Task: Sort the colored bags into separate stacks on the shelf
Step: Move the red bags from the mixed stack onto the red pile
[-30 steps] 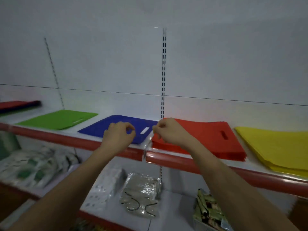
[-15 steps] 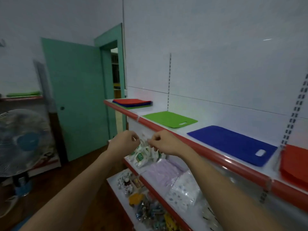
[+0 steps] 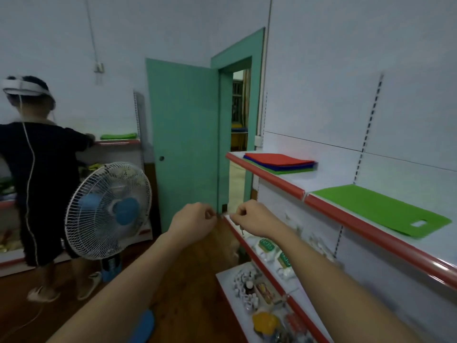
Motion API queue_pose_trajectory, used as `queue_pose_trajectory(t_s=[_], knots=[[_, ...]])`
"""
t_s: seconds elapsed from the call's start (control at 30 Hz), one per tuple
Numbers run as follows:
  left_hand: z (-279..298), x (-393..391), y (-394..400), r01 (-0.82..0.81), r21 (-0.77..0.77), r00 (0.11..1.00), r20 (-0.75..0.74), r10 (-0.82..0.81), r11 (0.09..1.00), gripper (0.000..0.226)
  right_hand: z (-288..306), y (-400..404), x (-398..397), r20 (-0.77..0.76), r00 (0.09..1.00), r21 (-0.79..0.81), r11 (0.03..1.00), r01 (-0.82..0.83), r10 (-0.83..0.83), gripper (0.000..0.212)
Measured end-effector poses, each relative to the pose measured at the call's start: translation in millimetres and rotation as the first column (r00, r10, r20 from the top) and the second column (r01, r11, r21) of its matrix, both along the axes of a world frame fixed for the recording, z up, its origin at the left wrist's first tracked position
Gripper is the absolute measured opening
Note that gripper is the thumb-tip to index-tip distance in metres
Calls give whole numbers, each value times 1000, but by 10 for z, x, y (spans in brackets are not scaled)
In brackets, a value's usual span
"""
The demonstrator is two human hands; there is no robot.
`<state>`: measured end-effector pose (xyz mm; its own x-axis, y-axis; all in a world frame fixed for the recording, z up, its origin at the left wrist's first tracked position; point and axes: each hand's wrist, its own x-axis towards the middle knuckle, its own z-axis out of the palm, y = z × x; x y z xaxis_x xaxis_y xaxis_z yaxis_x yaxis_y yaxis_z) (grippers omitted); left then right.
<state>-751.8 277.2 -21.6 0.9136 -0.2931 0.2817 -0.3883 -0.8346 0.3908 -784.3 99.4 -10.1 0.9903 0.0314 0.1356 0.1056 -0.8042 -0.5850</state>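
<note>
Just the one head cam here, wide-angle, looking forward and a bit down along the shelf (image 3: 321, 194) on its right, toward the green door (image 3: 183, 144). Both forearms reach in from the bottom, close up.

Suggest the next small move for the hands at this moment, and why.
Probably reach the right hand to the mixed stack at the shelf's far end and take its top red bag. Both hands, the left hand included, are curled with no bag in them, and that stack still layers red, blue and green.
</note>
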Motion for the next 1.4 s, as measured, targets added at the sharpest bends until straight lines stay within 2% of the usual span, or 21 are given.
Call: queue_pose_trajectory(t_s=[0.4,0.6,0.77,0.93,1.17,1.3,1.4], knots=[[39,2033,-16,10,-39,1000,-19,-11,999,23,1,-49,2095,24,1000,21,1000,17,-18,32],[165,2980,-80,44,-50,998,40,-42,998,23,16,-104,3009,59,998,29,999,15,-17,23],[100,3832,-164,110,-100,994,35,-107,989,22,-35,-217,3725,79,992,50,994,96,-100,19],[-49,4768,-322,247,-204,969,26,-247,947,19,-119,-383,4357,153,957,99,968,232,-245,20],[-201,5858,-773,428,-450,882,19,-471,783,14,-187,-670,4905,267,786,280,826,490,-557,14],[-169,6302,-1219,472,-600,816,19,-578,646,13,-163,-972,4945,363,580,342,683,645,-729,11],[-165,6571,-1586,489,-682,757,23,-653,544,15,-89,-1302,4877,417,360,406,525,748,-835,9]])
